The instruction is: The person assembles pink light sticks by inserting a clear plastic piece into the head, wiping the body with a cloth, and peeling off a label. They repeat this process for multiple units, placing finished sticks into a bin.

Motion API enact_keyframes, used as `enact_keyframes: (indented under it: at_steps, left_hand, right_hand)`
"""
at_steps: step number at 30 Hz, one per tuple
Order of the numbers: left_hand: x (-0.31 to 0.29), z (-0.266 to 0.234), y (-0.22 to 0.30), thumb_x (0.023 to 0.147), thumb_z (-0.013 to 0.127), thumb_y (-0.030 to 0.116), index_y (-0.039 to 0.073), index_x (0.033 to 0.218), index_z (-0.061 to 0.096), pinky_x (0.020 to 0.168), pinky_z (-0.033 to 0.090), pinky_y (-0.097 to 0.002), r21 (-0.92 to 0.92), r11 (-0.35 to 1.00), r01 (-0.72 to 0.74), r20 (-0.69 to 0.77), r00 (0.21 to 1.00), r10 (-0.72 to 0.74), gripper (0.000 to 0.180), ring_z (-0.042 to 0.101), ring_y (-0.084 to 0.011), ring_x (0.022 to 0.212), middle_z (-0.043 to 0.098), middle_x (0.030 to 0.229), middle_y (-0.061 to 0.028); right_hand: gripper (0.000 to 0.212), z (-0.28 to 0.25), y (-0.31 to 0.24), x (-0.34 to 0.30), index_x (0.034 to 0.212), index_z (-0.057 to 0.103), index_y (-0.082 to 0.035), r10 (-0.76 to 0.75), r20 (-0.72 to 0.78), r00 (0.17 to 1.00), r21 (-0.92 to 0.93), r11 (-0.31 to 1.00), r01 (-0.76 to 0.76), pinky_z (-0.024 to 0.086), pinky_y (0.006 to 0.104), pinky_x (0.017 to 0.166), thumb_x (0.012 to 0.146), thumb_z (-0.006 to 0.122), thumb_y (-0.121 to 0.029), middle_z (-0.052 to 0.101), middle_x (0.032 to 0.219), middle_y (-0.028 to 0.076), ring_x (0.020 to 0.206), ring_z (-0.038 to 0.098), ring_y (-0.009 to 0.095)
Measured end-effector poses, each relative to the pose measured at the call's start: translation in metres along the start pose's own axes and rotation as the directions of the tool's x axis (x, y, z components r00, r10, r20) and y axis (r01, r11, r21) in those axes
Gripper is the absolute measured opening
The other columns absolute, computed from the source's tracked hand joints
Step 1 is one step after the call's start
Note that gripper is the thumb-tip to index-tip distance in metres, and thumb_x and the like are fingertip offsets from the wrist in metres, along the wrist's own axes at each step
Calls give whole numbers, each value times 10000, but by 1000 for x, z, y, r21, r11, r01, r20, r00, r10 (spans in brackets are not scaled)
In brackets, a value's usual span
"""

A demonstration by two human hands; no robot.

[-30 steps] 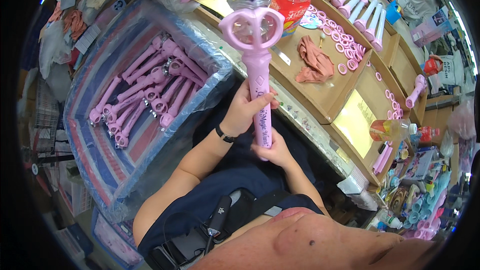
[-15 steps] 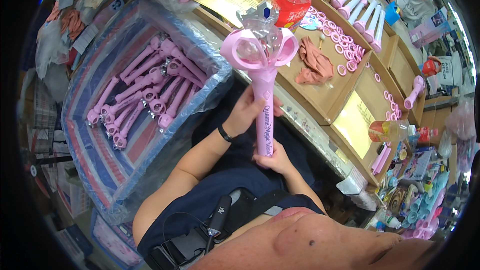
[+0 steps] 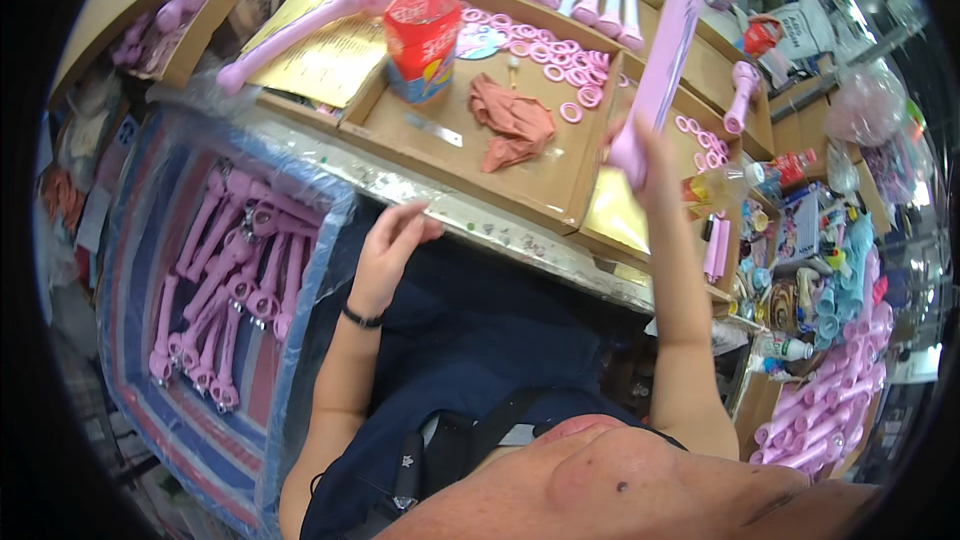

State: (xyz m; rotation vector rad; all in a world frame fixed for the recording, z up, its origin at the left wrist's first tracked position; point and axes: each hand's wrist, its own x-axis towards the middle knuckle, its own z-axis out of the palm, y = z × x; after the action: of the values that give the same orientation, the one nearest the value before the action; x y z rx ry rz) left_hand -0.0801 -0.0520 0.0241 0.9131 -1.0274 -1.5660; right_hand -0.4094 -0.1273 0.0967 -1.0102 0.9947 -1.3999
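My right hand (image 3: 653,165) is wrapped round the lower end of a pink toy wand (image 3: 672,50). It holds the wand up and tilted over the cardboard trays, its head running out of view at the top. Some motion blur lies on this hand. My left hand (image 3: 393,245) hangs with nothing in it by the table's front edge, fingers loosely stretched and slightly bent. Beyond it, a crumpled salmon-coloured cloth or glove (image 3: 508,120) and many pink rings (image 3: 548,55) lie in a tray. Another pink wand (image 3: 300,30) rests on yellow paper at the left.
A plastic-lined striped bag (image 3: 330,230) at my left holds several pink wands (image 3: 235,270). A red-labelled bottle (image 3: 422,35) stands in the cardboard tray (image 3: 500,190); a clear bottle (image 3: 722,190) lies farther right. Pink handles (image 3: 825,410) are piled at the lower right.
My right hand has carried the wand up and to the right. My left hand has let go of it and moved left. The whole view has shifted too.
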Motion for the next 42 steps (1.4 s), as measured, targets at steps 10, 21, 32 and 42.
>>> enact_keyframes:
  at_steps: [10, 21, 32, 42]
  left_hand:
    - [-126, -56, 11, 936, 545, 150, 0, 1165, 524, 864, 471, -275, 48, 981, 189, -257, 951, -170, 275, 593, -133, 935, 619, 1009, -74]
    - [-147, -284, -6, 926, 548, 342, 61, 1025, 563, 707, 487, -233, 87, 876, 475, -653, 691, -310, 298, 589, -93, 798, 613, 915, -41]
    - [-132, -467, -128, 834, 506, 232, 5, 1061, 617, 803, 504, -466, 340, 250, 906, -939, 343, 34, 339, 628, -380, 948, 628, 1055, -242]
    - [-125, -561, -97, 882, 471, 209, 196, 1326, 460, 1026, 344, -510, 326, -236, 915, -910, 371, 183, 445, 395, -305, 1289, 434, 1389, -94]
  right_hand:
    - [330, -247, -11, 196, 940, 625, -63, 171, -465, 869, -271, 907, -323, 523, 282, 615, 750, 734, -310, 621, 805, 47, 651, 598, 173]
    - [336, -198, 14, 187, 1013, 656, 35, -564, -214, 797, -968, 11, -252, 484, 432, 760, 761, 644, -187, 655, 881, 167, 774, 615, 315]
    - [158, -26, -46, -76, 759, 649, 24, -280, 453, 846, -890, -190, 414, 475, 408, 737, 841, 655, -112, 646, 769, 160, 753, 596, 308]
    - [185, -4, -28, -94, 1069, 591, 16, -217, -35, 976, -994, 104, -13, 489, 322, 838, 899, 553, -46, 500, 1221, 143, 1081, 533, 258]
